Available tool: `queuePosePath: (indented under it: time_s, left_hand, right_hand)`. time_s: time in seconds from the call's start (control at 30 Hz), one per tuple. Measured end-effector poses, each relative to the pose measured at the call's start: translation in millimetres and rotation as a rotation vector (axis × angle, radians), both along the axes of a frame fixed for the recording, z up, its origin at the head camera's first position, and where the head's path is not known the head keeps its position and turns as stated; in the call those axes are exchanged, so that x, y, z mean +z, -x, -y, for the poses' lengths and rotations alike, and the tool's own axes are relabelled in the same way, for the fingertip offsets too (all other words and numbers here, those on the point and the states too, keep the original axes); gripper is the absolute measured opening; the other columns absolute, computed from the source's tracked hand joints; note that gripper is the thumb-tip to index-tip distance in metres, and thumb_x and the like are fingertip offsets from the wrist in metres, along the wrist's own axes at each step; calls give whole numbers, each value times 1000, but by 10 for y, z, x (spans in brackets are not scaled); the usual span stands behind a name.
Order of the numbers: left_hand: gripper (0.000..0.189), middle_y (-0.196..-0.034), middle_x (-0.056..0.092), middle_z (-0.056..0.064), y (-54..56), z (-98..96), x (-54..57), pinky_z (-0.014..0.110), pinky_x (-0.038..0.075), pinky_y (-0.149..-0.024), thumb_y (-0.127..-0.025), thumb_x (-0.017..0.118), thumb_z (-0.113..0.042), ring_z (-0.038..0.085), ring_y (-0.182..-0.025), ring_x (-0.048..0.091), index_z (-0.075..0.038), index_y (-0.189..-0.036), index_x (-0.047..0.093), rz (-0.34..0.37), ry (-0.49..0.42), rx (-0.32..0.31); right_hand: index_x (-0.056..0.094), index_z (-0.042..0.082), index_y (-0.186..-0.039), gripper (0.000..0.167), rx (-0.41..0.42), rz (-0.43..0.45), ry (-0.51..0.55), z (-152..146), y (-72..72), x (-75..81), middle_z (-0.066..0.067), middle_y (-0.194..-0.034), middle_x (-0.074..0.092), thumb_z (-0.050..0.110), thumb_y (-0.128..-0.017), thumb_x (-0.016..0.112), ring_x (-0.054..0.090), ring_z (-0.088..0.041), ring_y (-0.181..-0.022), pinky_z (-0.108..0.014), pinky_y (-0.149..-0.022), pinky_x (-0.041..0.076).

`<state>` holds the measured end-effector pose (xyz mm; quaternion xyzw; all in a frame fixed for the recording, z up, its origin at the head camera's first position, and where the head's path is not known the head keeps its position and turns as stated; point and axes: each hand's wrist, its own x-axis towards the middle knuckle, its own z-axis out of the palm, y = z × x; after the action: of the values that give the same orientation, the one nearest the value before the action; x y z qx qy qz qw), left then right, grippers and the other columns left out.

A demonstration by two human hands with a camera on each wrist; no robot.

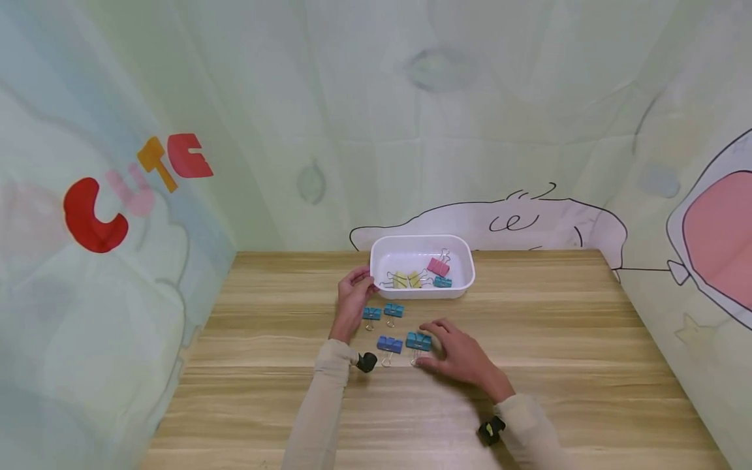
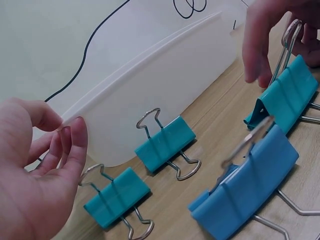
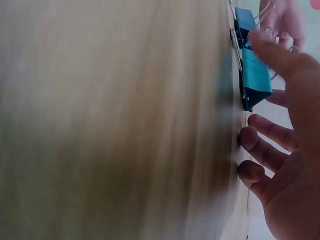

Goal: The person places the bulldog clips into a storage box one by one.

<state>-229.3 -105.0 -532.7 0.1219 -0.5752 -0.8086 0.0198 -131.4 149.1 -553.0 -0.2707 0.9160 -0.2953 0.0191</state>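
My left hand [image 1: 352, 301] pinches the near left corner of a white plastic box [image 1: 422, 294] between thumb and fingers. My right hand [image 1: 459, 352] is beside a large teal binder clip [image 1: 418, 341], thumb and forefinger spread on either side of it. In the right wrist view the other fingers are apart with nothing between them. A large blue binder clip [image 1: 390, 344] lies just left of that teal one. Closer to the box sit two smaller teal binder clips, the left one [image 2: 117, 197] below my left fingers and the right one [image 2: 165, 143] by the box wall.
Inside the box lie a pink binder clip [image 1: 438, 266], a small teal clip [image 1: 442, 282] and two yellow clips, one on the left [image 1: 400, 280] and one on the right [image 1: 415, 279]. The wooden table [image 1: 564, 339] meets a printed cloth backdrop [image 1: 376, 130] behind the box.
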Motion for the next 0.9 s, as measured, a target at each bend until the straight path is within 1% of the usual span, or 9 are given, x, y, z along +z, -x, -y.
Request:
queuePosePath:
  time_s: [0.13,0.3,0.5,0.63,0.77,0.9]
  left_hand:
    - [34,-130,52,35,-1,3,1,21,58,-72,-99,55,10,33,-98,61,15,-133,54,1,2,0]
    - [35,-130,52,35,0,-4,-10,21,58,-73,-99,55,11,31,-96,62,17,-134,53,-9,-7,1]
    - [35,-120,54,34,-3,-17,-5,20,58,-68,-96,54,15,23,-84,64,21,-130,52,-53,-35,16]
    - [35,-116,55,32,5,-17,-25,20,58,-67,-95,54,16,21,-82,64,23,-129,51,-66,-49,16]
    - [36,-119,54,34,4,-22,-24,20,58,-68,-95,54,16,23,-84,63,22,-131,51,-58,-50,17]
    - [36,-123,52,37,11,-29,-17,20,58,-68,-95,54,17,24,-84,63,21,-130,52,-47,-51,23]
  right_hand:
    - [65,12,-137,55,20,-56,-13,13,-7,-22,-8,-130,61,39,-91,80,65,-27,-110,-50,-92,58]
    - [70,11,-129,40,18,-99,-22,21,-4,-54,-7,-125,63,29,-94,78,66,-25,-106,-47,-89,60]
    - [73,11,-123,34,9,-136,16,12,-7,-101,-4,-120,65,24,-93,80,67,-21,-101,-45,-86,60]
    - [74,11,-121,32,7,-135,23,6,-9,-114,-2,-118,66,23,-92,81,66,-19,-100,-43,-86,60]
    - [74,11,-121,32,2,-130,15,-9,-11,-129,-1,-117,67,23,-92,81,66,-17,-100,-41,-87,60]
    - [74,10,-119,32,-2,-141,20,-29,-21,-115,0,-114,68,22,-90,82,66,-16,-98,-40,-86,60]
